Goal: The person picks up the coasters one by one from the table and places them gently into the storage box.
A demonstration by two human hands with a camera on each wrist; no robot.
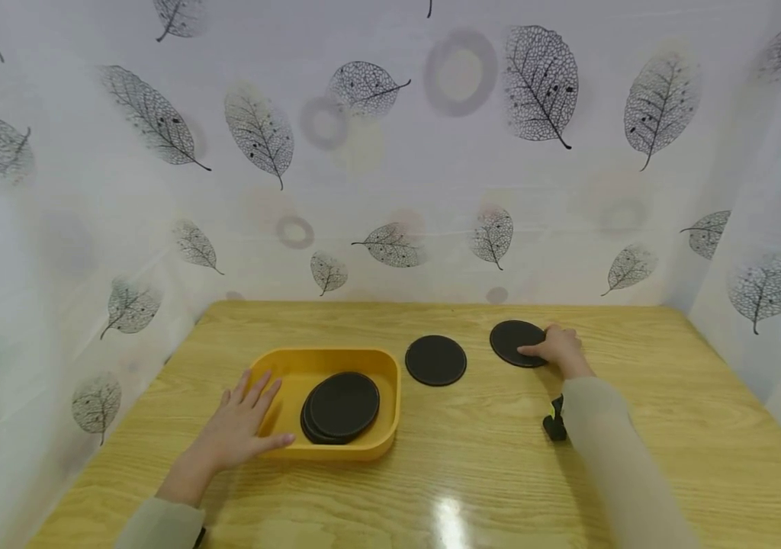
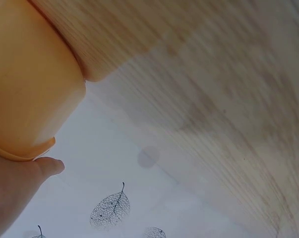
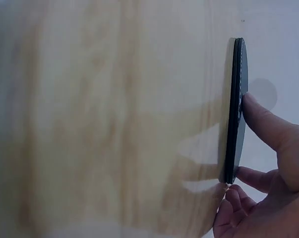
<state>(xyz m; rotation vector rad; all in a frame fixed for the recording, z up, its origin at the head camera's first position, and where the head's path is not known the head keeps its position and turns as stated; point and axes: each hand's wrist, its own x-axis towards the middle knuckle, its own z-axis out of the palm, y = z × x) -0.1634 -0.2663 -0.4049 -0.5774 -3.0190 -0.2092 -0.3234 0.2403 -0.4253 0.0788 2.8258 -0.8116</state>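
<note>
My left hand (image 1: 233,427) lies over the left side of a yellow plastic tray (image 1: 335,453), fingers spread and fairly straight. Its thumb (image 2: 50,166) touches the tray's rim in the left wrist view. Inside the tray, overlapping round black coasters (image 1: 345,404) lie toward the right. At the back right, my right hand (image 1: 562,349) holds the right edge of a round black coaster (image 1: 510,341), thumb on its upper face and fingers at the edge. Edge-on in the right wrist view, the coaster stack (image 3: 235,109) shows at least two thin layers near the wooden surface.
Another black coaster (image 1: 435,360) lies flat between the tray and the right hand. The wooden table (image 1: 480,473) ends at a pale leaf-print curtain (image 1: 418,168) at the back and sides. A black wrist device (image 1: 555,421) sits by the right sleeve.
</note>
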